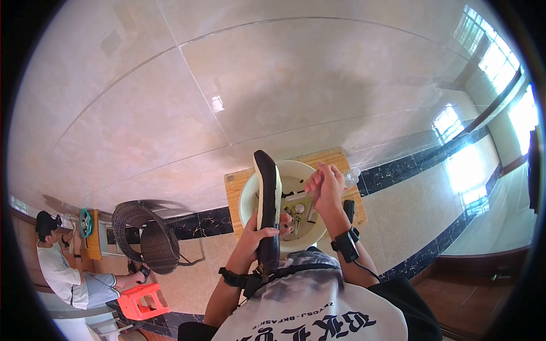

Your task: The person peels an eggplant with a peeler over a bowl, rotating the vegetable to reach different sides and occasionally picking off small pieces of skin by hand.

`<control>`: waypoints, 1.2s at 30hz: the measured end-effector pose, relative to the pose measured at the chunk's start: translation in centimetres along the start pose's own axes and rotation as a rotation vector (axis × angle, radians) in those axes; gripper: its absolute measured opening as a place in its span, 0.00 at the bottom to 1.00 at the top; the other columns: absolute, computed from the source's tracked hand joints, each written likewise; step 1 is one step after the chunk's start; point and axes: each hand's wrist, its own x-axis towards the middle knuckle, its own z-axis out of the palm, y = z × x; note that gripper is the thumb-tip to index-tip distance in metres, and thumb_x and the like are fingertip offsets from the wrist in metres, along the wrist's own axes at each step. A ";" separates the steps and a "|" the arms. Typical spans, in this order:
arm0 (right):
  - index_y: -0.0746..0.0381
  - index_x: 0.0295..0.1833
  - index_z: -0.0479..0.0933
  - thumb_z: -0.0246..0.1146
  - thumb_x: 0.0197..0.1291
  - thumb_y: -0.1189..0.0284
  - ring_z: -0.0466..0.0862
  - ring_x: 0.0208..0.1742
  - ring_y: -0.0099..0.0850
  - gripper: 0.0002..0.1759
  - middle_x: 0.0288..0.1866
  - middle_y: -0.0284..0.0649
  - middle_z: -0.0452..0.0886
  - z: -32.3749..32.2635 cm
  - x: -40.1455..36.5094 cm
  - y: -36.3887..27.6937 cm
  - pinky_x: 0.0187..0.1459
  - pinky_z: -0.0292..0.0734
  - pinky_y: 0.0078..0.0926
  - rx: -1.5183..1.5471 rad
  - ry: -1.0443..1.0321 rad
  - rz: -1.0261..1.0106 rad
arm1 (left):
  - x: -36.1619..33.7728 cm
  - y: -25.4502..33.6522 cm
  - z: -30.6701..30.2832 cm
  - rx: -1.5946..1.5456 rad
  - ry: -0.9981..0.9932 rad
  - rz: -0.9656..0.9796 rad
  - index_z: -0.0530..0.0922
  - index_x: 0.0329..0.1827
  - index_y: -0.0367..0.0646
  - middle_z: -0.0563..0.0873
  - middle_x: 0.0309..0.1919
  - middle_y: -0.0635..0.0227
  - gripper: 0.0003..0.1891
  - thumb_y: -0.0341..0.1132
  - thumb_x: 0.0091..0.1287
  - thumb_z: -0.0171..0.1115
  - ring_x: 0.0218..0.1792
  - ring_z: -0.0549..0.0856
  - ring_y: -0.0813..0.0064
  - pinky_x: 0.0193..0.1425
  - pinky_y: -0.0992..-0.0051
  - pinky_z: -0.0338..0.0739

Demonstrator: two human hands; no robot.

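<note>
My left hand [255,241] is wrapped round the lower part of a long dark eggplant [268,199], which stands nearly upright in front of me. Pale flesh shows in strips along its sides, where the skin is off. To the right, my right hand [326,186] is raised over the basin's edge, apart from the eggplant. Its fingers are curled closed, and whatever they may hold is hidden. Beneath both hands, a cream-coloured basin [248,200] holds dark peel strips and some small light items too small to name.
The basin stands on a small wooden table [232,187] by a tiled wall. A clear plastic container [352,177] and a black object [348,211] lie at its right. Leftward are a wicker chair [159,250], a red stool [143,301] and a seated person [63,267] at another table.
</note>
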 end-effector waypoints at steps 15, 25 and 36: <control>0.58 0.30 0.66 0.65 0.69 0.71 0.68 0.16 0.29 0.16 0.19 0.34 0.64 -0.4 -0.4 0.5 0.20 0.69 0.34 0.014 -0.007 0.073 | 0.0 0.0 -0.2 0.024 0.003 -0.008 0.65 0.72 0.32 0.84 0.54 0.47 0.37 0.22 0.57 0.67 0.55 0.89 0.51 0.70 0.52 0.83; 0.58 0.30 0.67 0.65 0.70 0.72 0.69 0.16 0.31 0.16 0.18 0.34 0.66 -0.7 0.0 0.0 0.20 0.72 0.37 0.031 -0.007 0.061 | -0.3 -0.3 -0.9 0.052 0.044 0.018 0.67 0.69 0.31 0.85 0.53 0.48 0.33 0.23 0.57 0.66 0.56 0.89 0.49 0.70 0.51 0.83; 0.59 0.30 0.67 0.65 0.70 0.71 0.68 0.17 0.30 0.16 0.19 0.33 0.65 0.5 -1.1 0.4 0.20 0.69 0.35 0.033 -0.059 0.164 | -0.6 -0.3 -1.2 0.112 0.069 -0.064 0.73 0.63 0.31 0.85 0.49 0.45 0.25 0.37 0.68 0.63 0.38 0.90 0.55 0.42 0.55 0.90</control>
